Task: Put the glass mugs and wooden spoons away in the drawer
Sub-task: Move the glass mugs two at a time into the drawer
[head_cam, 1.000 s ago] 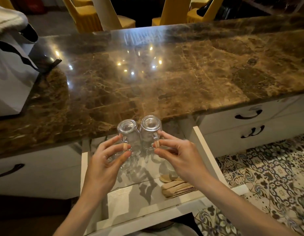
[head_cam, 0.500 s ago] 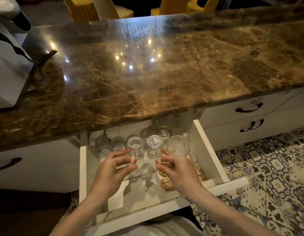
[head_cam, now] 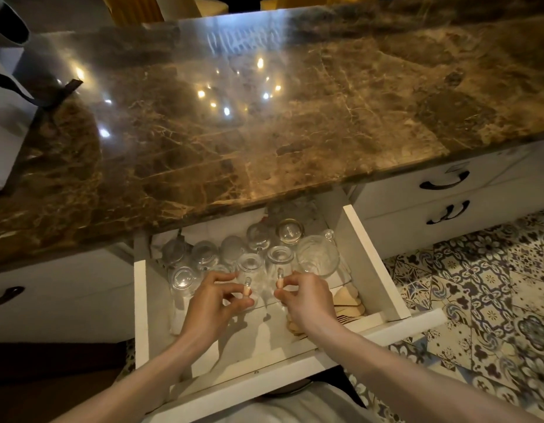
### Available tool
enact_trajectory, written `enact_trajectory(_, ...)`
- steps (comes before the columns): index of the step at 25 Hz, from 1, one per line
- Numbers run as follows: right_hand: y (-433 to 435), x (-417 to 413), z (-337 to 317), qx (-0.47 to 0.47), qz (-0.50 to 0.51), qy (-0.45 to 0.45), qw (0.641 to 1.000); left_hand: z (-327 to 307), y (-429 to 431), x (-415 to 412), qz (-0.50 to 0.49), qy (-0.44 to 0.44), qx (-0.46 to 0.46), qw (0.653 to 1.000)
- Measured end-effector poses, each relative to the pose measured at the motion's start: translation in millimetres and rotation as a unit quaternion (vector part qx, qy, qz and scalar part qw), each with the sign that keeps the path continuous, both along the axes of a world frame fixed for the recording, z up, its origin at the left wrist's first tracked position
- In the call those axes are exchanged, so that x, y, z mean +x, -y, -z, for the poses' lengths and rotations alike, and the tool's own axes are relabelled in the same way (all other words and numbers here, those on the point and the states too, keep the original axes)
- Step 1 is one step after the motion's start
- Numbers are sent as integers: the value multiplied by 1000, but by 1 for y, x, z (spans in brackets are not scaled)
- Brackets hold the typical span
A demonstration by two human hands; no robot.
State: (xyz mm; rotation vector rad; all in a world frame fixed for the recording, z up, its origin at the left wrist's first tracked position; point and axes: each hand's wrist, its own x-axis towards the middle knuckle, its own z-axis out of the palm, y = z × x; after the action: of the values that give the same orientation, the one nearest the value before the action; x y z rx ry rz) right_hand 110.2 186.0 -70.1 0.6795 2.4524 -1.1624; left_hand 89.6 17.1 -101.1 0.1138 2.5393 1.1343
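The white drawer (head_cam: 374, 264) under the marble counter is pulled out. My left hand (head_cam: 214, 300) pinches the handle of an upside-down glass mug (head_cam: 250, 265). My right hand (head_cam: 307, 297) pinches the handle of a second upside-down glass mug (head_cam: 279, 257) beside it. Both mugs sit low inside the drawer, in front of several other inverted glass mugs (head_cam: 203, 251). A larger glass vessel (head_cam: 318, 257) lies to the right. Wooden spoons (head_cam: 348, 300) lie along the drawer's right side, partly hidden by my right wrist.
The brown marble counter (head_cam: 264, 123) overhangs the drawer's back. A white bag with black straps (head_cam: 5, 117) stands at its left end. Closed white drawers with dark handles (head_cam: 444, 181) are to the right, above patterned floor tiles (head_cam: 478, 285). Yellow chairs stand beyond the counter.
Both hands have carried the two mugs down from counter-edge height into the drawer, among the other glasses. The view has tilted downward.
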Motion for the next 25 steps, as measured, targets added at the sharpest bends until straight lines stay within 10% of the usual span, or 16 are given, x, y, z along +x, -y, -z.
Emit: enact_trajectory(25,21,-26,53,-9,56,128,990,41,1,-5,161,-103,-275,942)
